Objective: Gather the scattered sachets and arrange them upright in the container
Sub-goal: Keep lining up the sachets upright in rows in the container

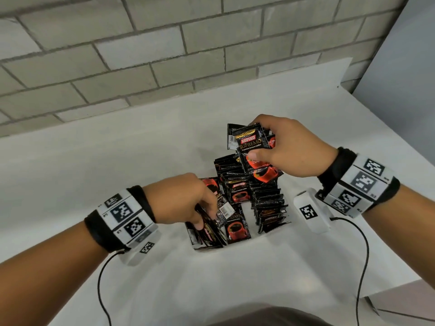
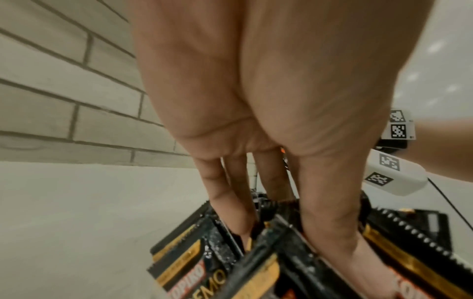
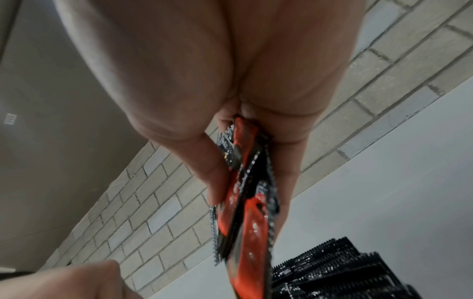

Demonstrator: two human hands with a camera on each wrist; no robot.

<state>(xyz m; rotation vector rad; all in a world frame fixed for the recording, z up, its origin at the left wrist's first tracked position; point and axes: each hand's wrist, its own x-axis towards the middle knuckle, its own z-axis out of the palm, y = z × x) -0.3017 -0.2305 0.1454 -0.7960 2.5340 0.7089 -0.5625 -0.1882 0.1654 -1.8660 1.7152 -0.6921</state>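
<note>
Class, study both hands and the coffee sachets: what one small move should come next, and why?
Probably lower the right hand, which pinches a few black-and-red foil coffee sachets above the pile, to stand them beside the upright row of black sachets. The left hand already grips a near bunch, so the right's are nearest placing.

Grey brick wall, white table

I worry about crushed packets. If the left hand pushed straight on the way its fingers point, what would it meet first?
Most likely the black coffee sachets standing on edge: the left hand already has its fingers reaching down among them. What lies underneath is hidden.
</note>
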